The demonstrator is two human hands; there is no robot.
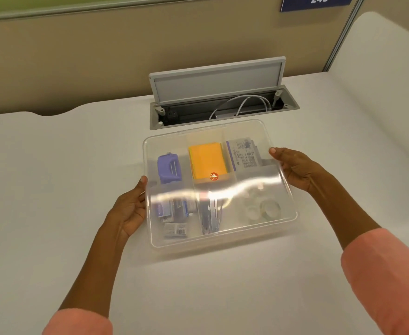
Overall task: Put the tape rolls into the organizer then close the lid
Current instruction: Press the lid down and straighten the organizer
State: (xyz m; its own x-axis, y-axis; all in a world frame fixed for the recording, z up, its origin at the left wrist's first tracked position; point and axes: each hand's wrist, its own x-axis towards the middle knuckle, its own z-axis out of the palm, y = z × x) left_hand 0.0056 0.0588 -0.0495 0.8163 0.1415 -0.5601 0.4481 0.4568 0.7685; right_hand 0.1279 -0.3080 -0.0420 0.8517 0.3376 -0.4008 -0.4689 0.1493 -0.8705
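A clear plastic organizer (213,247) sits on the white desk, and its clear lid (222,134) lies over the top. My left hand (131,209) grips the lid's left edge, thumb on top. My right hand (295,169) grips the right edge the same way. Seen blurred through the lid, clear tape rolls (262,209) lie in the near right compartment. Other compartments hold a purple hole punch (169,169), an orange pad of sticky notes (207,160), a stapler (210,217), small staple boxes (174,218) and a printed packet (244,153).
Just behind the organizer an open cable hatch (218,93) is set into the desk, flap raised, white cables inside. A beige partition wall (102,56) runs along the desk's back edge. The white desk (53,189) stretches out on all sides.
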